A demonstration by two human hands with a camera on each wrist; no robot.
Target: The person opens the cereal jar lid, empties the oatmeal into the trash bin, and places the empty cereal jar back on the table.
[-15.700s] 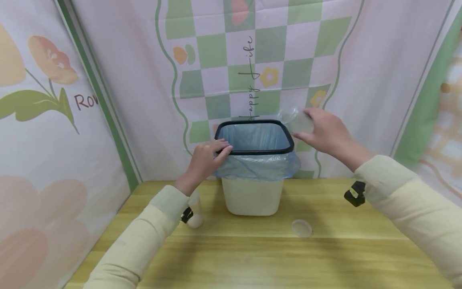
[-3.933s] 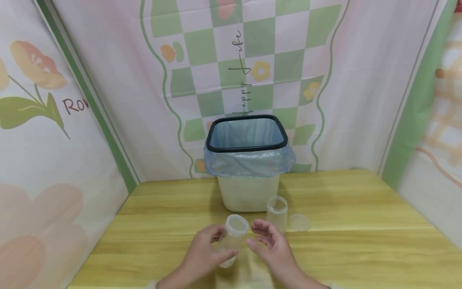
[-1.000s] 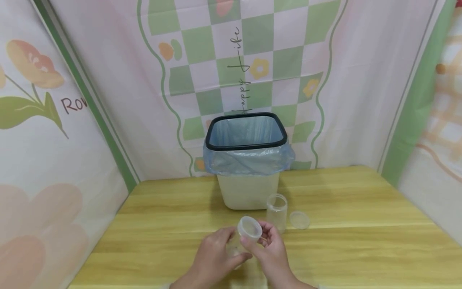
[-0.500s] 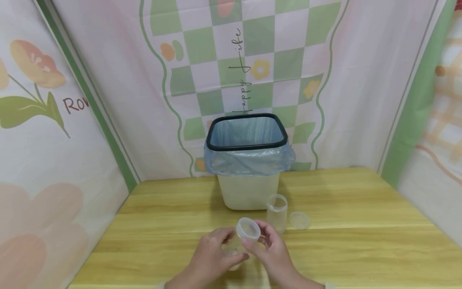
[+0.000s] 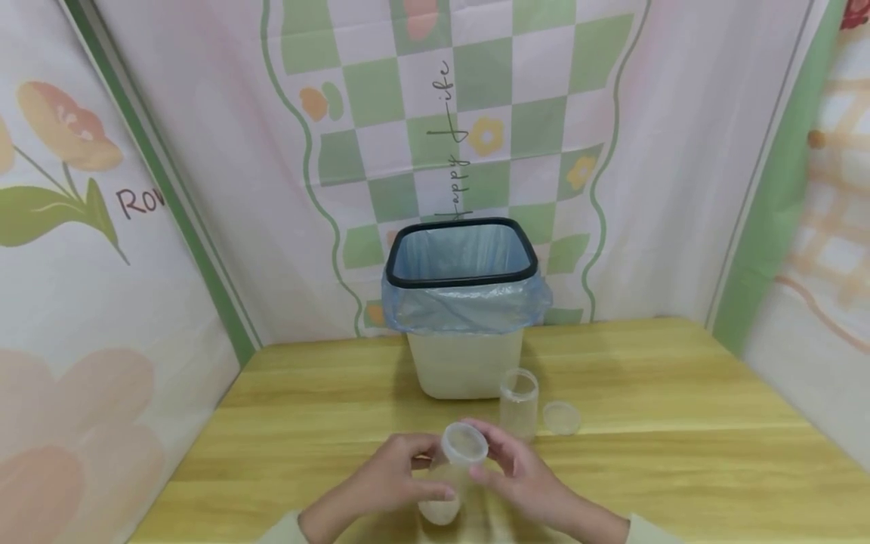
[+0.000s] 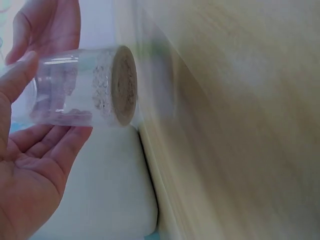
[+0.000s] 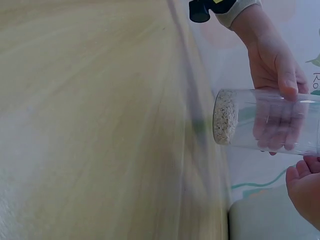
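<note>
My left hand (image 5: 386,477) grips the body of a clear plastic jar (image 5: 440,511), tilted low over the table's front part. Its translucent lid (image 5: 465,443) sits on top, with the fingers and thumb of my right hand (image 5: 526,477) round it. A layer of pale, speckled grains (image 7: 225,117) fills the jar's bottom; above them the walls show see-through in both wrist views. A second clear jar (image 5: 519,408), lidless, stands upright just beyond the right hand. Flat beside it lies a translucent round lid (image 5: 561,418).
Behind the jars stands a cream waste bin (image 5: 465,364) with a black rim (image 5: 462,282) and a blue bag folded over its edge. The wooden table (image 5: 652,468) ends at a patterned cloth backdrop (image 5: 652,227); cloth walls rise at both sides.
Earlier, the right hand held a jar over the bin; that jar now stands on the table. The left hand has since taken the other jar. Over the last second, the held jar shifts slightly lower.
</note>
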